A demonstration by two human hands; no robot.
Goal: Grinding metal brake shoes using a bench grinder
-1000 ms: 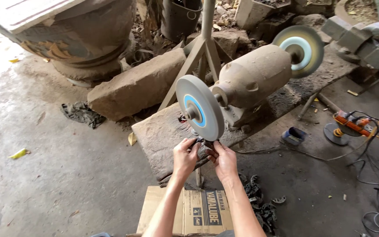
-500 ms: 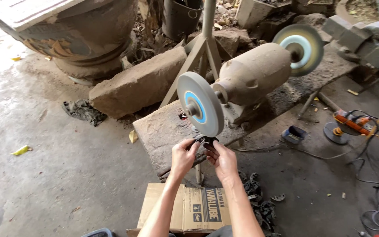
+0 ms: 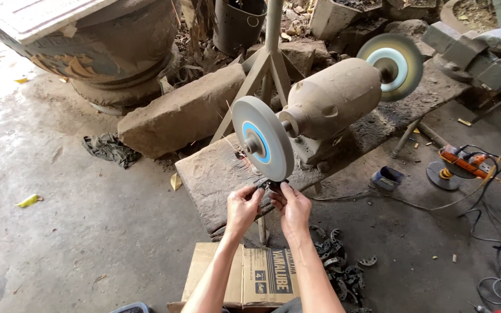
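A bench grinder sits on a stone slab, with a grey wheel with a blue centre near me and a second wheel at the far end. My left hand and my right hand together pinch a small dark metal part against the lower edge of the near wheel. A few thin sparks streak off to the left of the wheel.
A cardboard box lies under my forearms, a pile of dark metal parts to its right. An orange power tool with cables lies right. A stone block, a metal stand and a large pot stand behind.
My hands have stayed at the lower edge of the near wheel with the small part, shifting only slightly. Sparks now show beside the wheel.
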